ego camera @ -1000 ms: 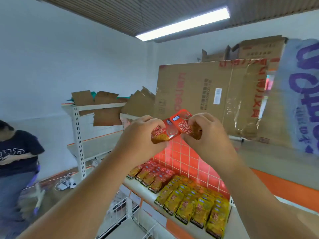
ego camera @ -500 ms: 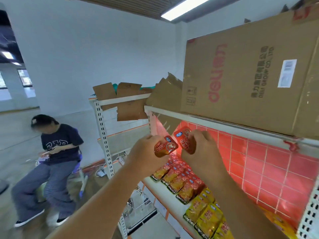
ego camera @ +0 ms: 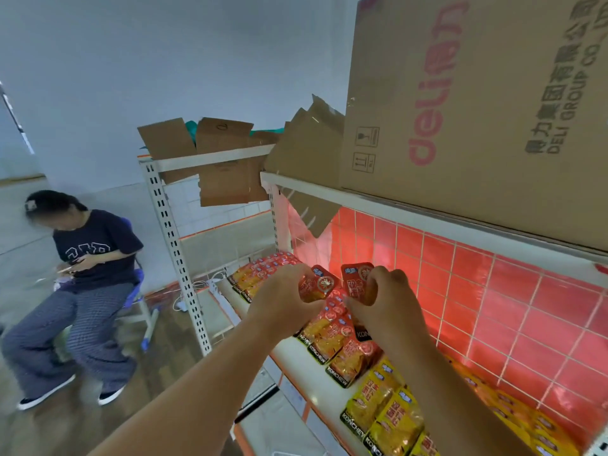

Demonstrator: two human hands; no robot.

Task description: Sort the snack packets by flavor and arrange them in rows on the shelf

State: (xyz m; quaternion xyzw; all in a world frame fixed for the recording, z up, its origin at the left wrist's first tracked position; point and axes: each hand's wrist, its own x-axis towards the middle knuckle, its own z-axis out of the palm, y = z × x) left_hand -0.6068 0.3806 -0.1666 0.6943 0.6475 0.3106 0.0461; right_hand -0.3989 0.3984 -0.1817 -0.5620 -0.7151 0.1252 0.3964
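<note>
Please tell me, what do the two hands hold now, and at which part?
Each holds one red packet by its lower part: the left hand grips the left red packet, the right hand the right red packet.

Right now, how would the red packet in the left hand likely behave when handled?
Probably light: the left hand holds the red packet by its edge. Likely slippery, given the glossy film. Probably pliable: its face looks bulged.

- The snack packets (ego camera: 345, 360) lie in rows on the shelf (ego camera: 291, 357).
- A cardboard box (ego camera: 477, 110) stands on the upper board (ego camera: 362, 200).
- A seated person (ego camera: 88, 258) is left.
</note>
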